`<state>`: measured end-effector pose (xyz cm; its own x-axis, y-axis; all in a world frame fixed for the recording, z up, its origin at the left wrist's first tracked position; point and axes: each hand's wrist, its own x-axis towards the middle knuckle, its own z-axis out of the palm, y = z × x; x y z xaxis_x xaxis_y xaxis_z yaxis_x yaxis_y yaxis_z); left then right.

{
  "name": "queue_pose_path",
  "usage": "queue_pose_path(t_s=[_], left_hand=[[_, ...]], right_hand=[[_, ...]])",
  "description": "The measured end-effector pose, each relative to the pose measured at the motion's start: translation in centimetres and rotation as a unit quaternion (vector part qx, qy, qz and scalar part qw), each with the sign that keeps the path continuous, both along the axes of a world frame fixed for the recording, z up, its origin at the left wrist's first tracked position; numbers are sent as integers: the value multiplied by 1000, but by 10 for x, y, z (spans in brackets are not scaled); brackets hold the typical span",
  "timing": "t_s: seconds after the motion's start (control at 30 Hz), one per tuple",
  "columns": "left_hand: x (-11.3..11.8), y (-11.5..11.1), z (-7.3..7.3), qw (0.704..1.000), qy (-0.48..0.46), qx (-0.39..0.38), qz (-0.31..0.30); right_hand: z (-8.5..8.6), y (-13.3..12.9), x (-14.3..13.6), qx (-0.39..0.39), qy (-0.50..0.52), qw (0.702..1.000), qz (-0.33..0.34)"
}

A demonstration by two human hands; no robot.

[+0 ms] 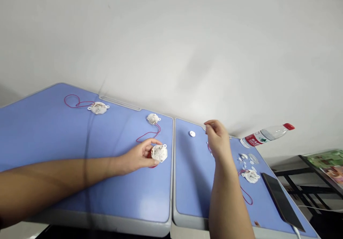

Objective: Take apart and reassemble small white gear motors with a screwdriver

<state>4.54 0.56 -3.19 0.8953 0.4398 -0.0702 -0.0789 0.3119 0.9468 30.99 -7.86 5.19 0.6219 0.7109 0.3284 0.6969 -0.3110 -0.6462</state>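
My left hand [143,155] grips the edge of a round white motor-like part [159,153] with small mounting ears; a bit of red wire shows under it. The thumb is on its near side and the fingers are behind it. My right hand [217,137] is raised over the right table, its fingers curled in a pinch; whatever lies between the fingertips is hidden or too small to name. Left of that hand, a small white disc [192,134] rests on the table. Another part with red wire [208,147] is mostly hidden behind the right hand.
Two blue tables [120,192] meet at a narrow gap. Similar wired parts lie at the far left [98,108], back middle [153,119] and right [251,176]. Small white pieces [243,157], a tilted-looking water bottle [264,135] and a black phone [281,199] are at the right.
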Motion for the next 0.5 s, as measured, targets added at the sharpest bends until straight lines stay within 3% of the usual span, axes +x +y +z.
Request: queue_pose_path(t_s=[0.07,0.23,0.37,0.5], left_hand=[[0,1,1,1000,6,-10,3],[-1,0,8,998,24,-53,27],[-1,-1,14,997,41,-61,39],[-1,-1,16,997,42,-63,35]], right_hand=[[-16,12,10,-105,-22,994,-11],[-47,31,13,-262,-62,962,-48],[-58,31,13,-333,-89,937,-53],[-60,31,17,-354,-114,927,-48]])
